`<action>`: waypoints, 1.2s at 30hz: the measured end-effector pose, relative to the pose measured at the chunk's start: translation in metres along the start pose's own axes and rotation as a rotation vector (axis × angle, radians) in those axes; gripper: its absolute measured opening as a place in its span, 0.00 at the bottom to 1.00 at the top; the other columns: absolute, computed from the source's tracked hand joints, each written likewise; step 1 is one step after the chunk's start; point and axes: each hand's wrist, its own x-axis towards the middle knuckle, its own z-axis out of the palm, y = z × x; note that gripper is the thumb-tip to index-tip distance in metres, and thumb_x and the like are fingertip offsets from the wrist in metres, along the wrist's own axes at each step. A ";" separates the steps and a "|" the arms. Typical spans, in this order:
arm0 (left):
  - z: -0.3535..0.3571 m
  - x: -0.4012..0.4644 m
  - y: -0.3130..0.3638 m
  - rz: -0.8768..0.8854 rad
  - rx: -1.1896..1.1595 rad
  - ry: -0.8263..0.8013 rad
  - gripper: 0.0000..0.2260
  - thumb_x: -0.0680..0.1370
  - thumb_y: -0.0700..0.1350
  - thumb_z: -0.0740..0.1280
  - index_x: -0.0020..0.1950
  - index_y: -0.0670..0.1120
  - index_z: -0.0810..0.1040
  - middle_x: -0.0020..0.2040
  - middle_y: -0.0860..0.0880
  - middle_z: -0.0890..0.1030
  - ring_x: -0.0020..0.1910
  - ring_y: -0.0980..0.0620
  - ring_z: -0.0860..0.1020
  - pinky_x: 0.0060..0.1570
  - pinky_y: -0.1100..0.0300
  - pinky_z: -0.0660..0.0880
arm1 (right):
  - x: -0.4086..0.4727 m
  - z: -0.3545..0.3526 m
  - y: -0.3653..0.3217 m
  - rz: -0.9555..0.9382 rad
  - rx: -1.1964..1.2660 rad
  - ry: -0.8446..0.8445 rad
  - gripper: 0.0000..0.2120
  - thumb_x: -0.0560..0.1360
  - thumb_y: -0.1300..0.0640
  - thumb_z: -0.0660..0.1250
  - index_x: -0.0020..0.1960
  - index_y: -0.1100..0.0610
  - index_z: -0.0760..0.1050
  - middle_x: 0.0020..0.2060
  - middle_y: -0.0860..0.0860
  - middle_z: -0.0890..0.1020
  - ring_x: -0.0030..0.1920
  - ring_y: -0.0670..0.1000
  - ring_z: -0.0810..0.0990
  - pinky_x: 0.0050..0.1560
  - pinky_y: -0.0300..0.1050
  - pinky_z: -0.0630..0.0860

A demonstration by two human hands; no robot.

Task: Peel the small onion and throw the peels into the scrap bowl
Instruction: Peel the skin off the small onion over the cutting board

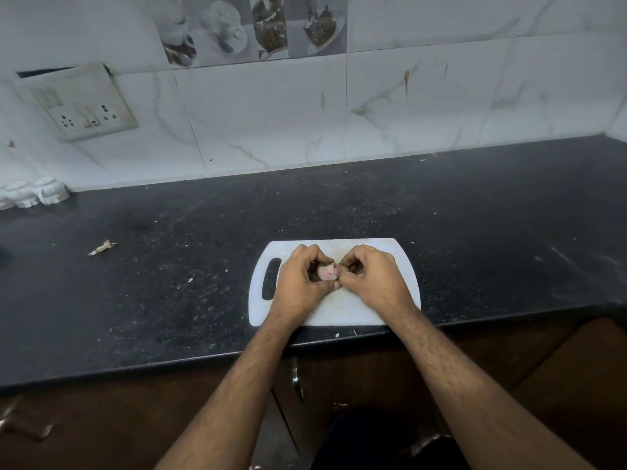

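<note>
A small pinkish onion [327,272] sits between both hands over the white cutting board [342,308] near the counter's front edge. My left hand [301,283] curls around the onion from the left and holds it. My right hand [375,279] pinches at the onion's right end with its fingertips, where a pale bit of skin shows. Most of the onion is hidden by the fingers. No scrap bowl is in view.
The black stone counter [169,283] runs wide to both sides, speckled with crumbs. A dry peel scrap [101,247] lies at the left. A white ribbed object [34,195] sits at the far left by the tiled wall. A cabinet handle [296,379] is below the counter edge.
</note>
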 end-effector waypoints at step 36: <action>-0.002 0.002 -0.007 -0.170 -0.295 0.022 0.20 0.67 0.35 0.84 0.49 0.45 0.77 0.51 0.45 0.88 0.53 0.40 0.87 0.59 0.41 0.83 | 0.003 0.001 0.006 -0.074 0.060 0.033 0.06 0.84 0.53 0.62 0.50 0.53 0.74 0.44 0.43 0.79 0.44 0.44 0.78 0.43 0.42 0.77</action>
